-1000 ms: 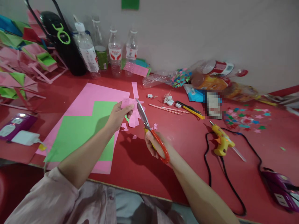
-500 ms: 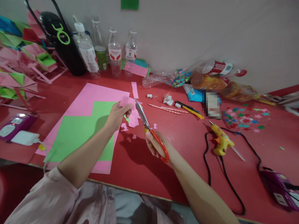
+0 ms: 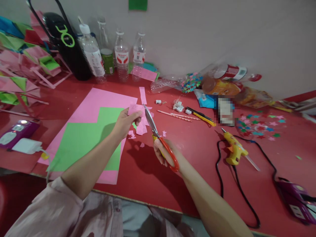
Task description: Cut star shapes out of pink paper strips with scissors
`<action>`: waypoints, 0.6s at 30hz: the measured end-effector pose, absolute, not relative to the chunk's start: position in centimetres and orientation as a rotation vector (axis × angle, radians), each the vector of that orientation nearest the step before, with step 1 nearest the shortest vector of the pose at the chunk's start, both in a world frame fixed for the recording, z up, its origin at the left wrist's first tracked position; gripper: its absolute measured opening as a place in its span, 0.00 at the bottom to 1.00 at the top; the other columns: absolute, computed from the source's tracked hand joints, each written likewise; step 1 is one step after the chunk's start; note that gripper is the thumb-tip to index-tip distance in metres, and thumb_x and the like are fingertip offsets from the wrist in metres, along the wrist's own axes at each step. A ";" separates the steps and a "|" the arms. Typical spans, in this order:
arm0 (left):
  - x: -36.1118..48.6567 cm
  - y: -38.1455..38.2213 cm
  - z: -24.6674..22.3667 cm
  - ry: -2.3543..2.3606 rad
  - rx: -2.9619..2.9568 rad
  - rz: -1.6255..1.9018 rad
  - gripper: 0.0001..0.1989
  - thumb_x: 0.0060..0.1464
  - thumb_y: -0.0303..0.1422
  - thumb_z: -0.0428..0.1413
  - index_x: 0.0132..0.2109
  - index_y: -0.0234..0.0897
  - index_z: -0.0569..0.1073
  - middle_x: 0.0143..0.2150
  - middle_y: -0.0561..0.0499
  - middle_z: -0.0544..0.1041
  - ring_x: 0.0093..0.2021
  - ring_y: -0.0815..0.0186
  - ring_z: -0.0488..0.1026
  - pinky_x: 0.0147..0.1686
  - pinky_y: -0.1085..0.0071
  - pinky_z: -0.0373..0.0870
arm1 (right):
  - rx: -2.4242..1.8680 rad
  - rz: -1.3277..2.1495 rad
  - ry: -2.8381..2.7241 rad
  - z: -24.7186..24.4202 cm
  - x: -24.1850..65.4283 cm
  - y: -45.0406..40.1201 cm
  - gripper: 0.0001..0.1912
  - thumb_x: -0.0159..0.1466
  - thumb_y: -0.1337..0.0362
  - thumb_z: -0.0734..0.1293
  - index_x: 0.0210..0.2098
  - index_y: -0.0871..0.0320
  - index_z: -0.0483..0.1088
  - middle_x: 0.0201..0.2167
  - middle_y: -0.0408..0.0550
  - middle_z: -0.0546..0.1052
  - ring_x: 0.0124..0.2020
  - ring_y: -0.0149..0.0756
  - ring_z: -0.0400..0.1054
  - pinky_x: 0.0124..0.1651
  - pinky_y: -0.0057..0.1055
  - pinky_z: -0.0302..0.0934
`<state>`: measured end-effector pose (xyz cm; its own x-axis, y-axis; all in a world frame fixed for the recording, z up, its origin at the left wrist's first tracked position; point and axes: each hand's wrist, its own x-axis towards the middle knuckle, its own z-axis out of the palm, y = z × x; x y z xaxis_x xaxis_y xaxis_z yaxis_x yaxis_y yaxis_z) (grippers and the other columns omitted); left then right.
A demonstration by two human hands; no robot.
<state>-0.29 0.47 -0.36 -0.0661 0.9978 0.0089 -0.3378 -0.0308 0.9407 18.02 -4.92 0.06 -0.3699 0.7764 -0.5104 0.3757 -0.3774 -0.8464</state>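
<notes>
Head view: left hand [image 3: 127, 121], fingers pinching pink paper piece [image 3: 134, 109] above scraps near the green sheet [image 3: 86, 141]. Right hand [image 3: 164, 151], fingers wrapped round handles of scissors [image 3: 158, 138]; blade tips at the piece's right edge. Glue gun [image 3: 234, 149] lies well right, on red table [image 3: 153, 184].

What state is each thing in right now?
Left hand: closed on small pink paper
Right hand: gripping scissors
Scissors: blades nearly closed, tip at the paper
Green sheet: flat on large pink sheet
Glue gun: lying on its side, unheld
Black flask: upright, lid on
Left power strip: light lit
</notes>
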 end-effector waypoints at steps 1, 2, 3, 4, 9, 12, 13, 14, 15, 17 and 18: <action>-0.3 0.5 -0.3 0.986 0.933 1.416 0.08 0.46 0.33 0.59 0.25 0.35 0.70 0.18 0.56 0.70 0.18 0.77 0.64 0.19 0.78 0.62 | -1.537 1.790 -1.538 0.3 18.0 -5.0 0.22 0.61 0.43 0.58 0.24 0.55 0.58 0.07 0.35 0.62 0.06 0.24 0.53 0.09 0.20 0.47; -0.4 0.5 -0.3 0.986 0.931 1.419 0.07 0.46 0.33 0.59 0.25 0.35 0.71 0.19 0.56 0.70 0.18 0.77 0.64 0.19 0.78 0.62 | -1.523 1.762 -1.546 0.5 18.0 -5.1 0.23 0.60 0.42 0.58 0.24 0.55 0.58 0.07 0.35 0.61 0.06 0.23 0.52 0.09 0.19 0.47; -0.4 0.5 -0.3 0.984 0.925 1.421 0.07 0.45 0.33 0.59 0.25 0.35 0.71 0.18 0.56 0.70 0.18 0.77 0.64 0.19 0.77 0.62 | -1.508 1.734 -1.554 0.7 18.0 -5.3 0.24 0.60 0.41 0.58 0.24 0.55 0.58 0.07 0.34 0.61 0.07 0.23 0.52 0.09 0.19 0.47; -0.4 0.5 -0.3 0.982 0.918 1.422 0.07 0.45 0.33 0.59 0.25 0.35 0.71 0.18 0.56 0.70 0.17 0.77 0.64 0.19 0.77 0.62 | -1.506 1.709 -1.559 0.9 18.0 -5.4 0.24 0.60 0.41 0.58 0.23 0.55 0.57 0.08 0.34 0.60 0.07 0.23 0.51 0.09 0.19 0.47; -0.4 0.6 -0.2 0.989 0.876 1.430 0.08 0.44 0.33 0.60 0.23 0.35 0.70 0.17 0.56 0.69 0.16 0.77 0.63 0.18 0.77 0.60 | -1.524 1.688 -1.600 1.4 18.0 -5.6 0.26 0.59 0.38 0.58 0.22 0.55 0.55 0.08 0.34 0.60 0.07 0.23 0.51 0.10 0.19 0.47; -0.5 0.7 -0.1 1.000 0.841 1.442 0.09 0.43 0.33 0.59 0.22 0.35 0.68 0.16 0.57 0.68 0.16 0.78 0.61 0.18 0.77 0.59 | -1.525 1.692 -1.620 1.4 18.1 -5.4 0.27 0.58 0.38 0.58 0.22 0.55 0.55 0.08 0.34 0.59 0.07 0.23 0.51 0.10 0.19 0.47; -0.5 0.7 0.0 1.002 0.822 1.452 0.09 0.43 0.33 0.59 0.22 0.36 0.67 0.16 0.57 0.68 0.15 0.78 0.61 0.17 0.77 0.58 | -1.524 1.698 -1.623 1.4 18.1 -5.4 0.27 0.58 0.37 0.58 0.22 0.55 0.55 0.08 0.34 0.59 0.07 0.23 0.52 0.10 0.19 0.47; -0.6 0.7 0.0 1.004 0.804 1.460 0.10 0.43 0.32 0.59 0.22 0.36 0.66 0.15 0.57 0.67 0.15 0.78 0.61 0.17 0.78 0.57 | -1.523 1.701 -1.624 1.4 18.1 -5.3 0.27 0.58 0.37 0.58 0.22 0.55 0.55 0.08 0.34 0.59 0.07 0.23 0.52 0.10 0.19 0.47; -0.6 0.7 0.1 1.004 0.789 1.470 0.11 0.43 0.32 0.59 0.21 0.36 0.65 0.15 0.58 0.67 0.15 0.78 0.61 0.17 0.78 0.57 | -1.523 1.704 -1.625 1.3 18.1 -5.3 0.27 0.58 0.36 0.58 0.22 0.55 0.55 0.08 0.33 0.59 0.07 0.22 0.51 0.10 0.19 0.47; -0.7 0.8 0.2 0.998 0.778 1.487 0.13 0.44 0.31 0.59 0.21 0.37 0.62 0.15 0.58 0.66 0.15 0.79 0.61 0.17 0.79 0.56 | -1.527 1.701 -1.635 1.3 18.1 -5.3 0.28 0.58 0.36 0.57 0.22 0.55 0.55 0.08 0.34 0.59 0.07 0.22 0.51 0.10 0.19 0.47; -0.8 0.8 0.2 0.990 0.778 1.496 0.14 0.45 0.31 0.59 0.21 0.37 0.61 0.15 0.59 0.65 0.16 0.79 0.61 0.17 0.79 0.55 | -1.531 1.699 -1.642 1.3 18.1 -5.3 0.28 0.58 0.36 0.57 0.22 0.55 0.55 0.08 0.34 0.60 0.07 0.22 0.51 0.10 0.19 0.47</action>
<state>-0.81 0.76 0.21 -0.1571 0.9863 -0.0508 -0.4324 -0.0224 0.9014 18.10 -5.32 1.26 -0.3713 0.8111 -0.4519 0.4242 -0.2847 -0.8596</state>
